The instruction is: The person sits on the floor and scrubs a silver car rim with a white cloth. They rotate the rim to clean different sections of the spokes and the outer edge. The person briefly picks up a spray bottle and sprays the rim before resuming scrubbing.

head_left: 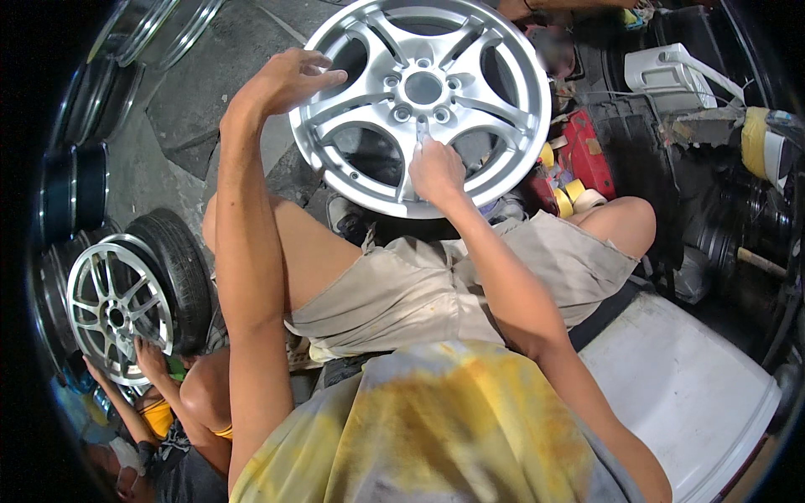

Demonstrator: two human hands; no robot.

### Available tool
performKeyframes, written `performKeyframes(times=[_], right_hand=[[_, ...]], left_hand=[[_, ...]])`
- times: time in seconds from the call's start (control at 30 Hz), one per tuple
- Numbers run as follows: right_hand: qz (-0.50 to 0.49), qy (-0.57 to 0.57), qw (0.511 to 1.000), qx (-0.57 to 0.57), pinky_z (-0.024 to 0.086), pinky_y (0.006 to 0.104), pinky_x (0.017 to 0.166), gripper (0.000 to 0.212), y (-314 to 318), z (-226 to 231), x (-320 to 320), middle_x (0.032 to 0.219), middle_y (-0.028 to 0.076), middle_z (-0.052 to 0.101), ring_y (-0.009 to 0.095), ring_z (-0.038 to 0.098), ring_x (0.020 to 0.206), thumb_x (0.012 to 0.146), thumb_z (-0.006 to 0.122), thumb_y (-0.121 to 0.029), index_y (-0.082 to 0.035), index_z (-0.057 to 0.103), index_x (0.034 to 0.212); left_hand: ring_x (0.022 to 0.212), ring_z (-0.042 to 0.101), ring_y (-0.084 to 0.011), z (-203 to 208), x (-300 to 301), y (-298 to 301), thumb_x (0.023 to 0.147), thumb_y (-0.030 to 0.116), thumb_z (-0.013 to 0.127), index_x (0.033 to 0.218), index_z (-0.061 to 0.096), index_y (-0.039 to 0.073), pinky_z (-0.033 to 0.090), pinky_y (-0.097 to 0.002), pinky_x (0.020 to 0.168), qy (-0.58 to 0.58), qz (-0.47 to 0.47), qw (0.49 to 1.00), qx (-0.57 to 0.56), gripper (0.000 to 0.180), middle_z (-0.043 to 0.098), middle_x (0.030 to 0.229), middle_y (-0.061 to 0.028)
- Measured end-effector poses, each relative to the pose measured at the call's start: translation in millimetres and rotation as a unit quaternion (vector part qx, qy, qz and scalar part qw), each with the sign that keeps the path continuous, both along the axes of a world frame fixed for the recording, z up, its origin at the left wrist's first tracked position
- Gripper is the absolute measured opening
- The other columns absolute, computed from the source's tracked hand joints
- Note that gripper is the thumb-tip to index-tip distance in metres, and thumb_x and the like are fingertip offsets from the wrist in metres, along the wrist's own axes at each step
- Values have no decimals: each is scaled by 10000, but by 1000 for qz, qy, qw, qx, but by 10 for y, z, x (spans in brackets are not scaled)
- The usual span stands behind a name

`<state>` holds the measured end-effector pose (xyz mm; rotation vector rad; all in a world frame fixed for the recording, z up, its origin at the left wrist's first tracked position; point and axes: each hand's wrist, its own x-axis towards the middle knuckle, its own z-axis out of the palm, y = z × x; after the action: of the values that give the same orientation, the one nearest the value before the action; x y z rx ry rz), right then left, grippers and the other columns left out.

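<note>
A silver alloy wheel rim (490, 111) with several split spokes lies face up in front of me, beyond my knees. My left hand (295, 80) is at the rim's left edge, fingers stretched out and apart, holding nothing. Over the lower spoke, just below the centre hole, my right hand (437, 172) is closed with its fingertips pointing at the bolt holes. A small pale bit shows at those fingertips, too small to name. The lower part of that spoke is hidden behind the hand.
At the lower left, a co-worker's hands touch another silver wheel (111, 285), with a black tyre (172, 272) beside it. More wheels stand along the left edge. Right of my rim are tape rolls (574, 191) and a red box (589, 151). A white panel (679, 386) is at my right.
</note>
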<state>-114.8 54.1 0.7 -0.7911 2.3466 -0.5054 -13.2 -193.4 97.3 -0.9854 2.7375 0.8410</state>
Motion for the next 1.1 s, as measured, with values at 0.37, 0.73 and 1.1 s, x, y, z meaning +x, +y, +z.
performKeyframes(times=[0.37, 0.73, 1.1], right_hand=[[22, 62, 998, 10, 569, 508, 905, 258, -190, -81, -137, 1046, 291, 730, 446, 715, 1015, 928, 601, -161, 51, 742, 971], [96, -14, 989, 110, 555, 490, 962, 266, -229, 150, -240, 1103, 297, 720, 442, 695, 1090, 879, 639, -136, 50, 737, 1042], [134, -201, 969, 55, 547, 407, 731, 314, 179, 663, -440, 842, 174, 744, 288, 690, 707, 969, 568, -213, 61, 717, 1003]], left_hand=[[1124, 692, -467, -17, 50, -30, 860, 602, 730, 1312, 678, -12, 553, -578, 976, 32, -6, 999, -13, 764, 687, 1213, -319], [1127, 691, -468, 86, -49, 168, 871, 554, 750, 1326, 663, -22, 557, -536, 985, 6, -30, 999, -19, 740, 683, 1222, -323], [1017, 729, -390, -164, -229, 351, 940, 456, 713, 1239, 701, -44, 567, -446, 914, -54, -91, 994, -16, 583, 737, 1090, -273]])
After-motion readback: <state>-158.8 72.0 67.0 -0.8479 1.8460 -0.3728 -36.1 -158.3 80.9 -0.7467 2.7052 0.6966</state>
